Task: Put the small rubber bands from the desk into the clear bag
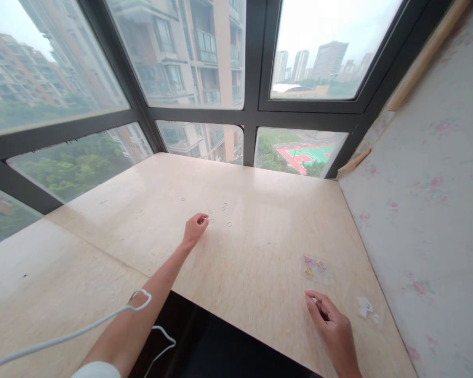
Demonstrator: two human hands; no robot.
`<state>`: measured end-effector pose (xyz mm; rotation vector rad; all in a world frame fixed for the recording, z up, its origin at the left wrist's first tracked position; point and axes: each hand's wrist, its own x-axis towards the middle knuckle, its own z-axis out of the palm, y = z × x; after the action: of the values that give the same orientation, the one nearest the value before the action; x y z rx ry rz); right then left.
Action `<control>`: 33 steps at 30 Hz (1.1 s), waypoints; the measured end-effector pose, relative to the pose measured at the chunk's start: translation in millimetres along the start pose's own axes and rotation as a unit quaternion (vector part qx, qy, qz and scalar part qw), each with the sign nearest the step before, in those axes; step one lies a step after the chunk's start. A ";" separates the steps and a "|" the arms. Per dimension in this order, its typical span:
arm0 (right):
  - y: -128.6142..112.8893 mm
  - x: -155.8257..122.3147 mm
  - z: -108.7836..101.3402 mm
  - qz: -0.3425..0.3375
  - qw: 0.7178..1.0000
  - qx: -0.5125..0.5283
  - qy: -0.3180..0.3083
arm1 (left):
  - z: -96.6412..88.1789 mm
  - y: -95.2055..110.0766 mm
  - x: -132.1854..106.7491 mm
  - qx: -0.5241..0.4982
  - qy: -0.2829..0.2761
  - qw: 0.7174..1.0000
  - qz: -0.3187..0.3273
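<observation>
My left hand (195,229) reaches out over the beige sill top (260,247), fingers curled in a pinch beside several small thin rings (220,212) scattered on the surface. What the pinch holds is too small to name. My right hand (331,328) rests near the front edge, fingers drawn together in a pinch, with nothing I can make out in them. Just beyond it lies a clear little bag (315,269) with pink and yellow bits inside. A smaller clear bag with white pieces (367,307) lies to its right.
Dark-framed windows (256,113) close off the far and left sides. A floral-patterned wall (429,210) runs along the right. A white cable (114,315) crosses my left forearm. A dark gap (220,346) opens below the front edge.
</observation>
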<state>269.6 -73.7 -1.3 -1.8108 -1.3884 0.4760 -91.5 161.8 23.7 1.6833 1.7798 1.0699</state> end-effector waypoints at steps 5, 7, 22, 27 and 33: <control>0.8 1.1 1.0 -0.001 1.000 -0.006 -0.007 | -26.7 -17.1 24.4 0.175 -0.088 0.978 0.073; 0.9 1.0 1.1 -0.001 1.000 -0.011 -0.012 | -29.5 -18.8 28.3 0.209 -0.135 0.963 0.103; -2.3 1.0 1.0 -0.015 1.000 -0.012 -0.004 | -31.7 -16.8 41.3 0.298 -0.243 0.901 0.199; -1.3 0.9 1.4 -0.009 1.000 -0.012 0.001 | -32.5 -18.2 44.6 0.303 -0.246 0.899 0.200; 0.4 1.2 2.3 -0.003 1.000 -0.010 -0.005 | -30.4 -16.4 50.2 0.314 -0.252 0.892 0.204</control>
<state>268.6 -71.8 -2.8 -1.8220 -1.4097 0.4698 -132.3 204.9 37.5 2.5134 1.5285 0.1081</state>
